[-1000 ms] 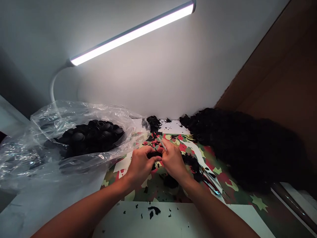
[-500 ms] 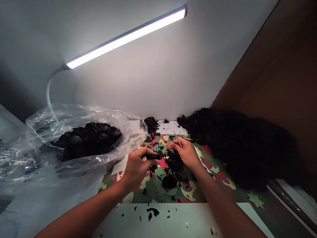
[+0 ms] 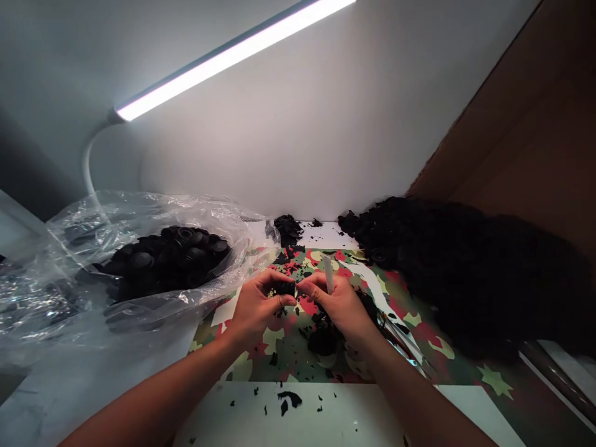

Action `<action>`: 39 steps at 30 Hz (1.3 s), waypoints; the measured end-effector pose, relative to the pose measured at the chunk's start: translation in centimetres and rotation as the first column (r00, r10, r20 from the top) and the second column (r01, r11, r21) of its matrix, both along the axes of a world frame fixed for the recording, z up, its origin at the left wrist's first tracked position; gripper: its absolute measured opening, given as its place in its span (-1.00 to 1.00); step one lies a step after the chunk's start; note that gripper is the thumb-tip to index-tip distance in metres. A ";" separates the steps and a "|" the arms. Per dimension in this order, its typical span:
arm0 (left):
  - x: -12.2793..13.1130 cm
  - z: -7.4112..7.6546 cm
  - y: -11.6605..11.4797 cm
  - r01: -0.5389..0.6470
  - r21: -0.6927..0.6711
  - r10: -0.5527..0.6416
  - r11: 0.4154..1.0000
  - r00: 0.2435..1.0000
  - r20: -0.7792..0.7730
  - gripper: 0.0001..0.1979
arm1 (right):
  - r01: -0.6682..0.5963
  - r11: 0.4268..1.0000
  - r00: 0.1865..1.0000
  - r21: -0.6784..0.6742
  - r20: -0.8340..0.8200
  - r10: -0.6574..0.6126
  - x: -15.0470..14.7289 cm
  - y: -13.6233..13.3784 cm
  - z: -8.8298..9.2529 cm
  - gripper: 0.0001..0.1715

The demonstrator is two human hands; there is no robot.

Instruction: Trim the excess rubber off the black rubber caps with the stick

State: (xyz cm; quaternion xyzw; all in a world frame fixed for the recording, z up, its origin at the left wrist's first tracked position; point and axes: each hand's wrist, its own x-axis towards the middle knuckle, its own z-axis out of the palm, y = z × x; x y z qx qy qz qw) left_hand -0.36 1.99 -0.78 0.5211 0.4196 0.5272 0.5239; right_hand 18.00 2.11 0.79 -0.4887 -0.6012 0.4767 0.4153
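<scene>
We find the small black part [image 3: 285,288] above the patterned sheet [image 3: 298,363], pinched by the left hand [image 3: 255,305] between thumb and fingers. The right hand [image 3: 343,305] grips a pale slim tool [image 3: 328,273], its fingertips near the part's end (contact we cannot confirm). We judge that a slack pinch could lose the part among similarly dark scraps [image 3: 322,340].

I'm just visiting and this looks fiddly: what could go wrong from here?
The slim pale tool in the right hand might slip toward the left hand, which pinches a small black piece close by. If dropped, that piece could be hard to spot among the black scraps.
</scene>
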 end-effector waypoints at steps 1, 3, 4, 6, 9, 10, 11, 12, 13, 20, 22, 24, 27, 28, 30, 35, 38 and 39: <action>0.0 0.0 0.0 -0.007 0.039 0.008 0.999 1.000 -0.018 -0.77 | 0.022 1.000 1.000 -0.010 -0.015 -0.022 -0.2 -0.2 0.1 -0.58; -0.1 -0.1 -0.1 -0.010 0.137 0.019 0.991 0.998 -0.065 -0.78 | 0.034 0.999 0.999 -0.038 -0.035 -0.035 -0.4 -0.5 0.4 -0.57; 0.0 -0.2 -0.1 -0.010 0.183 0.026 0.983 0.996 -0.088 -0.77 | 0.021 0.998 0.999 -0.052 -0.042 -0.023 -0.4 -0.6 0.6 -0.58; 0.0 -0.3 -0.3 -0.023 0.248 0.054 0.969 0.992 -0.117 -0.75 | -0.029 0.997 0.998 -0.072 -0.052 0.025 -0.5 -0.7 0.8 -0.62; 0.1 -0.4 -0.3 -0.006 0.185 0.014 0.983 0.999 -0.045 -0.74 | -0.053 0.996 0.994 -0.070 -0.096 0.046 -0.6 -0.9 0.8 -0.61; 0.2 -0.5 -0.2 0.020 0.135 -0.022 0.991 1.000 0.017 -0.73 | -0.049 0.996 0.992 -0.069 -0.122 0.040 -0.7 -0.9 0.8 -0.57; 0.2 -0.6 -0.1 0.047 0.087 -0.055 0.995 0.995 0.086 -0.72 | -0.045 0.996 0.988 -0.071 -0.154 0.033 -0.7 -0.9 0.7 -0.53; 0.3 -0.7 -0.1 0.071 0.046 -0.078 0.996 0.985 0.151 -0.69 | -0.044 0.996 0.982 -0.080 -0.187 0.029 -0.8 -0.9 0.5 -0.49; 0.4 -0.8 0.0 0.088 0.011 -0.089 0.996 0.975 0.206 -0.67 | -0.047 0.995 0.975 -0.093 -0.219 0.026 -0.8 -0.9 0.4 -0.45; 0.2 -1.0 0.0 0.145 -0.061 -0.129 0.987 0.968 0.217 -0.61 | -0.029 0.997 0.976 -0.075 -0.215 0.012 -0.8 -0.8 -0.4 -0.45; -0.1 -0.3 0.0 0.028 0.055 -0.031 0.998 0.999 0.044 -0.59 | 0.074 0.991 0.995 0.109 -0.080 -0.065 -0.5 -0.6 -0.6 -0.57; -0.3 0.2 0.0 -0.082 0.118 0.093 0.990 0.991 -0.092 -0.67 | 0.168 0.931 0.981 0.324 0.037 -0.190 -0.2 -0.4 -0.8 -0.71; -0.4 0.5 0.0 -0.017 -0.049 0.013 0.999 0.996 -0.090 -0.64 | 0.162 0.836 0.962 0.525 0.106 -0.253 -0.1 -0.4 -1.2 -0.84; -0.3 0.5 0.1 0.047 -0.131 -0.052 0.990 0.998 -0.032 -0.59 | 0.123 0.825 0.967 0.551 0.122 -0.226 -0.1 -0.4 -1.4 -0.87; -0.1 0.3 0.1 0.128 -0.247 -0.101 0.961 0.988 0.118 -0.52 | 0.031 0.822 0.976 0.568 0.161 -0.148 -0.3 -0.5 -1.7 -0.91; -0.4 -0.1 0.5 0.183 -0.370 -0.073 0.911 0.954 0.292 -0.56 | -0.138 0.853 0.965 0.503 0.261 0.002 -0.3 -0.4 -1.9 -0.87; -0.8 -0.3 0.6 0.159 -0.335 -0.099 0.929 0.977 0.190 -0.53 | -0.094 0.872 0.958 0.480 0.283 -0.052 0.2 -0.3 -1.4 -0.67; -0.9 -0.3 0.6 0.145 -0.303 -0.106 0.942 0.984 0.142 -0.53 | -0.025 0.871 0.956 0.491 0.266 -0.122 0.4 -0.2 -1.1 -0.61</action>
